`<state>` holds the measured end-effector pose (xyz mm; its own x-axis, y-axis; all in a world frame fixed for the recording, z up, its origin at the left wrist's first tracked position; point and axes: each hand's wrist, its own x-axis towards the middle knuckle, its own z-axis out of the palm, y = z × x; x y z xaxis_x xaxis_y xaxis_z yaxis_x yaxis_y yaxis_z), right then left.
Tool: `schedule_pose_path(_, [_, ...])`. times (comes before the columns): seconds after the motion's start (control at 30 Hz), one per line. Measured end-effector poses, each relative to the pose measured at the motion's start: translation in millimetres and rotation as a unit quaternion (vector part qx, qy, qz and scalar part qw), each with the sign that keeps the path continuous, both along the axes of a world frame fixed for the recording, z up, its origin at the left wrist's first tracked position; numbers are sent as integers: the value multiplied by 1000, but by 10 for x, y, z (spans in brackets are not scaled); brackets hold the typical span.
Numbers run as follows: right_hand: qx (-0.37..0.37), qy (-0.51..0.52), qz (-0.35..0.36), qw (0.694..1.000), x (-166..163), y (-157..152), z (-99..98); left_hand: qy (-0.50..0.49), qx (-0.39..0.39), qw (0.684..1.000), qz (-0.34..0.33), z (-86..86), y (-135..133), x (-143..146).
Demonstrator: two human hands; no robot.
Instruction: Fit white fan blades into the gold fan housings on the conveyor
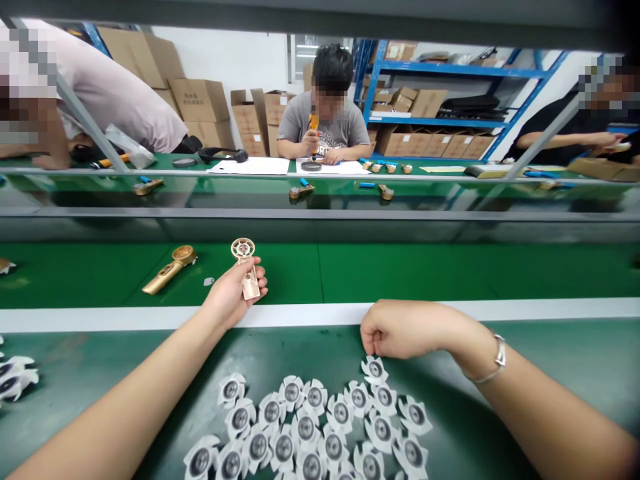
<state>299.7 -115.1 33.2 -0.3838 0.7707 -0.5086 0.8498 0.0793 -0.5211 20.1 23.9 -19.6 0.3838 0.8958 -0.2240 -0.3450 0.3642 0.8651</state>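
My left hand [231,293] is closed round a small gold handheld fan body [246,267], held upright over the white edge strip with its round head on top. My right hand [400,329] rests knuckles-up on the green worktop, fingers curled, its fingertips pinching the edge of one white fan blade [375,369]. Several more white fan blades [310,427] with grey hubs lie spread on the worktop just below both hands. A second gold fan body [169,269] lies flat on the green conveyor belt to the left of my left hand.
The conveyor belt [450,270] runs across behind the white strip [500,309]. More white blades [15,377] lie at the far left. Across the line a person [325,110] sits holding an orange tool; other people lean in at left and right. Cardboard boxes and blue shelving stand behind.
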Motion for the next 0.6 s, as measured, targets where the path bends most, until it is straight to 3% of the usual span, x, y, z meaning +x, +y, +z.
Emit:
schedule_pose_path(0.23, [-18, -49, 19, 998, -51, -24, 20, 34, 38, 999, 8, -7, -56, 61])
schedule_pose_path(0.4, [16, 12, 21, 1000, -15, 14, 32, 75, 91, 993, 4, -36, -87, 101])
schedule_pose_path(0.5, [10, 111, -78, 991, -26, 63, 8, 97, 117, 988, -13, -51, -128, 136])
schedule_pose_path(0.6, [14, 231, -211, 950, -131, 89, -35, 165, 195, 964, -76, -36, -218, 163])
